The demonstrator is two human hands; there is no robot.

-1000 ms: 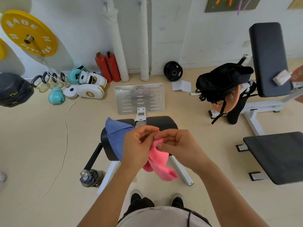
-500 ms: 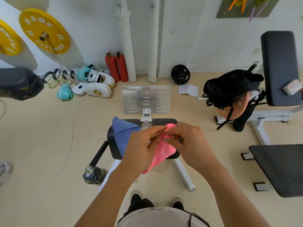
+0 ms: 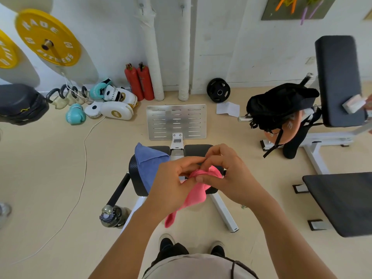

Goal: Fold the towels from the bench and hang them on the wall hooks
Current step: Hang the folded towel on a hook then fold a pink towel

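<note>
A pink towel [image 3: 198,190] hangs bunched between both hands above the black bench seat [image 3: 138,184]. My left hand [image 3: 173,186] pinches its top edge, and my right hand [image 3: 227,176] pinches the same edge close beside it; the fingertips nearly meet. The towel's lower end droops toward the floor by my shoes. A blue towel [image 3: 149,164] lies draped over the left part of the bench seat, one corner sticking up. Two wall hooks [image 3: 142,7] sit high on the white wall above padded pipes.
A metal footplate [image 3: 177,121] stands beyond the bench. A water bottle [image 3: 112,215] lies by the bench leg. Boxing gloves and pads [image 3: 108,109], red extinguishers [image 3: 138,81], a black backpack [image 3: 281,105] and another bench [image 3: 342,200] surround the spot. A cable [image 3: 84,154] runs across the floor.
Both hands rose slightly and gathered the pink towel's top edge tighter between the fingertips. The view tilted upward, showing more wall.
</note>
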